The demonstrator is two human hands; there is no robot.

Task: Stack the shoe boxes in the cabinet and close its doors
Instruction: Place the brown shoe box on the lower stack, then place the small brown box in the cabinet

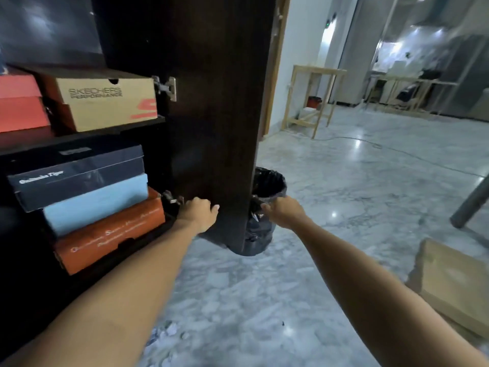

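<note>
The dark wooden cabinet door [211,115] stands open, its inner face toward me. My left hand [198,213] presses on that inner face, low down beside the lower hinge [173,198]. My right hand [281,210] grips the door's free edge at the same height, with its fingertips hidden behind the door. On the upper shelf sit a red box [21,104] and a tan Skechers box [105,102]. On the lower shelf a black Onitsuka Tiger box [76,176] lies on a light blue box [95,205], which lies on an orange box [111,234].
A bin with a black liner [270,184] stands right behind the open door. A cardboard box [449,284] lies on the marble floor at the right, next to a slanted metal leg [471,202]. Wooden tables [312,99] stand further back, and a cable crosses the floor.
</note>
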